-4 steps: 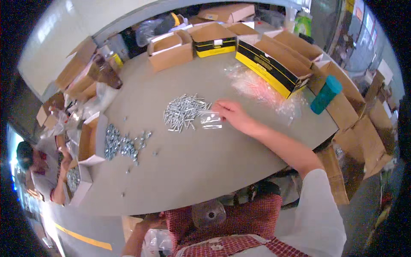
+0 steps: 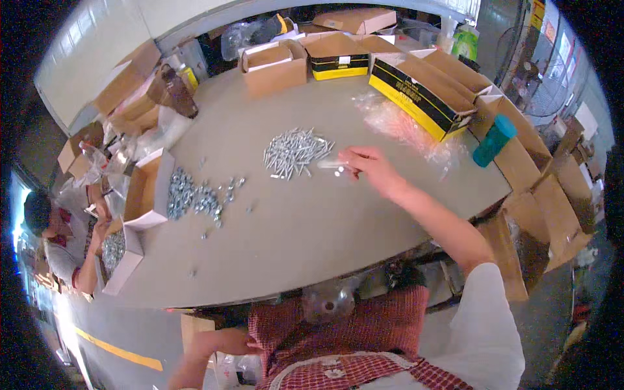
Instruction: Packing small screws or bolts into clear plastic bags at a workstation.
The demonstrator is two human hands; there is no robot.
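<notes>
My right hand [image 2: 372, 170] is closed, thumb and fingers pinching a small clear plastic bag [image 2: 333, 165] over the grey tabletop. Just left of the bag lies a pile of silvery screws or pins [image 2: 296, 153]. Farther left, small shiny metal pieces [image 2: 195, 196], perhaps nuts or anchors, are spread loosely. My left hand [image 2: 231, 340] hangs low, below the table edge, against the red checked apron [image 2: 344, 338]. Its fingers are partly hidden there, so their grip is unclear.
Clear bags with reddish contents [image 2: 406, 127] lie beside a black and yellow box [image 2: 422, 97]. A teal cylinder [image 2: 495, 140] stands right. Open cartons [image 2: 276, 68] line the back. At left, another person [image 2: 71, 247] reaches by a white box [image 2: 148, 192].
The bag in my right hand has turned from lying flat to nearly edge-on. My left hand has come slightly up against the apron. The whole view has shifted a little.
</notes>
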